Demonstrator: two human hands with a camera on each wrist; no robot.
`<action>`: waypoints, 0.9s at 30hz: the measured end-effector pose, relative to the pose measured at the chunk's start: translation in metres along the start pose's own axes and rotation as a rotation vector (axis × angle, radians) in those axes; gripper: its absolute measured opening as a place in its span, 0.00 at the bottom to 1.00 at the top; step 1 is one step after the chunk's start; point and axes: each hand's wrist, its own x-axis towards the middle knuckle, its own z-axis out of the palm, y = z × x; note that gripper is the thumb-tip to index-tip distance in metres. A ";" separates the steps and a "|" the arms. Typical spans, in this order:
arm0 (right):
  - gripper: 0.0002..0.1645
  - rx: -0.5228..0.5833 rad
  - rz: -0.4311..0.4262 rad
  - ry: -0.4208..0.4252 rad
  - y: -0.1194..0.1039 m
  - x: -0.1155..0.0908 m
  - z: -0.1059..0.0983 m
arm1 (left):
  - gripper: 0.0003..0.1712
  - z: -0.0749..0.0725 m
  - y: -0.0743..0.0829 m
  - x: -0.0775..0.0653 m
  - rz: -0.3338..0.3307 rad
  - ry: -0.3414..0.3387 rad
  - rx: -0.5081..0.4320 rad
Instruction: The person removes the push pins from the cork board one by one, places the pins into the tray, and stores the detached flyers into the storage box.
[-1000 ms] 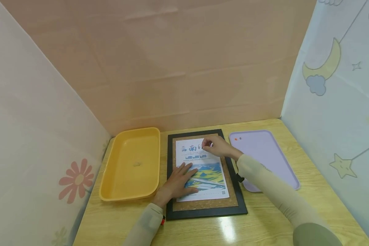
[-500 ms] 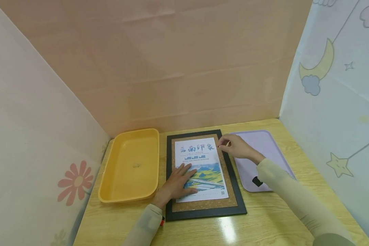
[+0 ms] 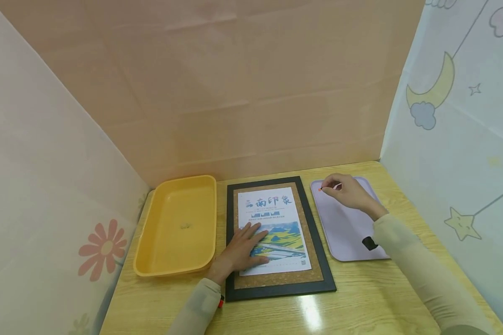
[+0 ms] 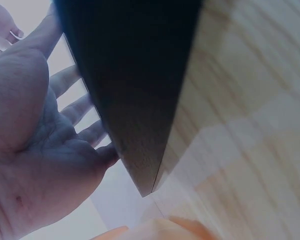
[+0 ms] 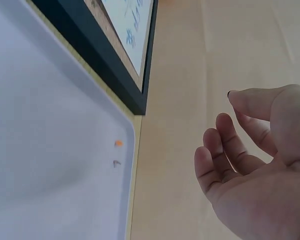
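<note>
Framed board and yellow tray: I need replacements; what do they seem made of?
Framed board: speckled brown face looks like matte cork; black frame, showing no glare, perhaps matte painted wood or plastic. Yellow tray: probably smooth plastic, given its even colour and rounded corners.

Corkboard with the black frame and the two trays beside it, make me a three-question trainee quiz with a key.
1. Choose: the left hand's spread fingers lie over (a) the rectangular yellow tray, (b) the white printed paper sheet, (c) the bare wooden tabletop.
2. True or false: the right hand is over the yellow tray.
3. What colour is the brighter tiny piece on the rectangular lilac tray?

Key: 1 b; 2 false, over the lilac tray; 3 orange.
</note>
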 end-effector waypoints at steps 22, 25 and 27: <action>0.21 0.057 0.254 -0.005 0.071 0.019 -0.014 | 0.49 0.002 -0.003 0.007 -0.019 -0.012 -0.021; 0.22 0.055 0.258 -0.007 0.078 0.023 -0.010 | 0.49 0.007 -0.007 0.010 -0.023 -0.007 -0.024; 0.22 0.047 0.258 -0.012 0.082 0.025 -0.007 | 0.50 0.010 -0.011 0.011 -0.026 -0.003 -0.040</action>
